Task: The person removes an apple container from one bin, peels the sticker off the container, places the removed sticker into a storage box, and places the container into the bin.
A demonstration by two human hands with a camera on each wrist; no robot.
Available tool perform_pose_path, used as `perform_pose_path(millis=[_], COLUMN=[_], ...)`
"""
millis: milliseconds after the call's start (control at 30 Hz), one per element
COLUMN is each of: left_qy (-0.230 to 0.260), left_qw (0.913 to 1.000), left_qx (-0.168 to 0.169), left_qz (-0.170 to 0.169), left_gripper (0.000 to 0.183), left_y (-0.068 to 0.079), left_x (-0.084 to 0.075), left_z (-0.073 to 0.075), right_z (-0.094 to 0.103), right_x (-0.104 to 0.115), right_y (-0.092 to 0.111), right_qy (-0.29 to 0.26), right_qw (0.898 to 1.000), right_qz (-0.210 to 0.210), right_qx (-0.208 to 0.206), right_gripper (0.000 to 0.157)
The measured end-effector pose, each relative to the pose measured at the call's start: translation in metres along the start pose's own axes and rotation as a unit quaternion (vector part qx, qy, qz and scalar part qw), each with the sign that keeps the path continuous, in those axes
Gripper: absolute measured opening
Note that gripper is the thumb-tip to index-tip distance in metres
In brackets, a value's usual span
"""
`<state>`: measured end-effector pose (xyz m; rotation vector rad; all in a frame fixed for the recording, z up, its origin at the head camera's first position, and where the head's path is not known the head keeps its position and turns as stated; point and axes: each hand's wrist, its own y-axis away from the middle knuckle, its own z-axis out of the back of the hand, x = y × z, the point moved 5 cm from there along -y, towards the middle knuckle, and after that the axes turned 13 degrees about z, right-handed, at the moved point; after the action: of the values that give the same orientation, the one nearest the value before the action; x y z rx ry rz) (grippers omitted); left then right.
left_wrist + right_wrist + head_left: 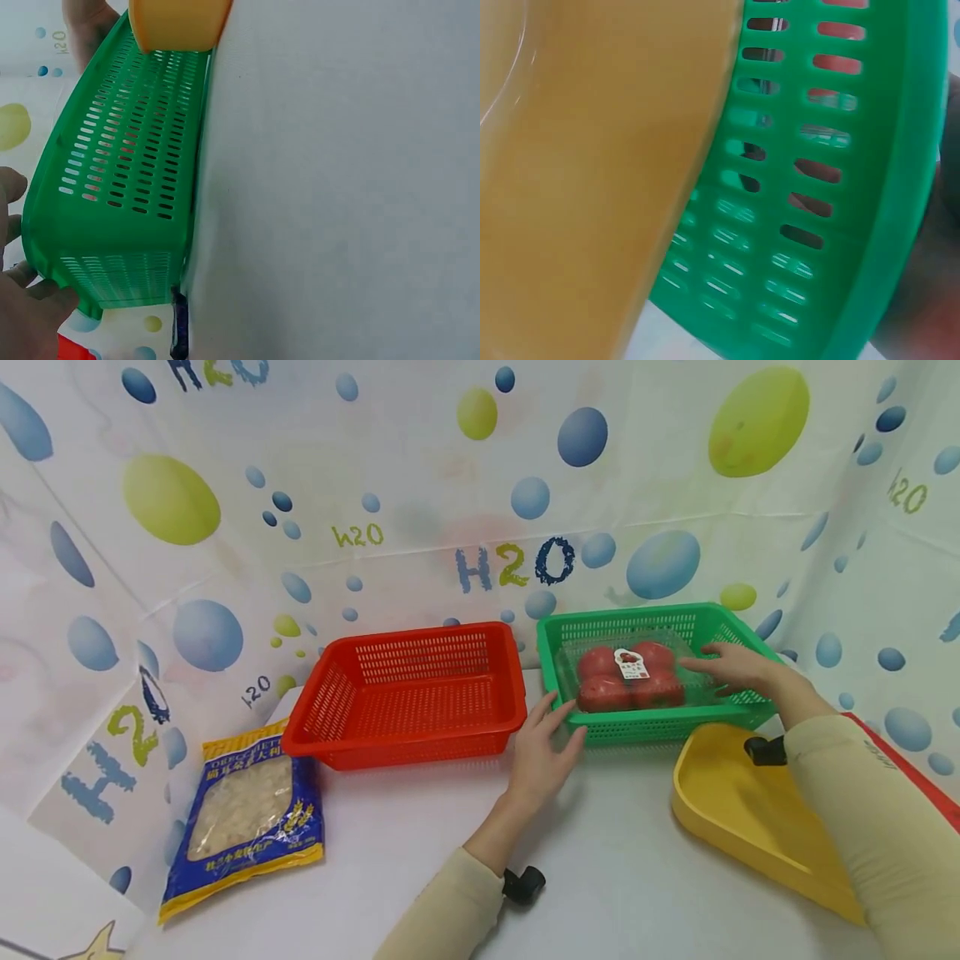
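A clear plastic box of red, round tomato-like fruit (603, 692) with a white label lies inside the green basket (645, 727). My left hand (542, 758) is at the basket's near left corner, fingers spread and reaching to the rim. In the left wrist view, fingertips (56, 294) lie against that rim; whether they bear on it I cannot tell. Over the basket's right side, my right hand (738, 670) extends its fingers towards the right end of the box. Contact there is unclear. The right wrist view mostly shows the green basket wall (885, 172), with the hand partly hidden behind it.
A red basket (420, 747) stands left of the green one. A blue and yellow pasta bag (243, 814) leans at the far left. The yellow tray (742, 802) sits under my right forearm, by a red edge (911, 768). Patterned sheeting encloses the back and sides.
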<state>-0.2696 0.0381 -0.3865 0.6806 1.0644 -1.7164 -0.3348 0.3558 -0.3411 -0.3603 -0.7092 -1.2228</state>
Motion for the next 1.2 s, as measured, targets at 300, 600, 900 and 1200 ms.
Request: perform_pose_path(millis=[300, 600, 900, 1200], left_qy=[0.07, 0.196, 0.251, 0.284], left_qw=[0.9962, 0.9757, 0.9587, 0.9448], left_qx=[-0.043, -0.028, -0.025, -0.021], left_qz=[0.028, 0.094, 0.132, 0.162], left_gripper=[0.036, 0.047, 0.045, 0.042], left_y=[0.0, 0.0, 0.0, 0.0], left_x=[0.005, 0.013, 0.018, 0.022], left_z=[-0.002, -0.016, -0.024, -0.029], right_z=[-0.005, -0.004, -0.007, -0.008], right_x=[-0.013, -0.021, -0.024, -0.017], right_y=[-0.002, -0.003, -0.004, -0.014], right_qy=[0.006, -0.05, -0.182, -0.423], right_qw=[0.999, 0.997, 0.981, 0.904], right_qz=[-0.024, -0.041, -0.058, -0.044], right_qx=[0.046, 0.032, 0.031, -0.043], right_gripper=[0.087, 0.068, 0.086, 0.087])
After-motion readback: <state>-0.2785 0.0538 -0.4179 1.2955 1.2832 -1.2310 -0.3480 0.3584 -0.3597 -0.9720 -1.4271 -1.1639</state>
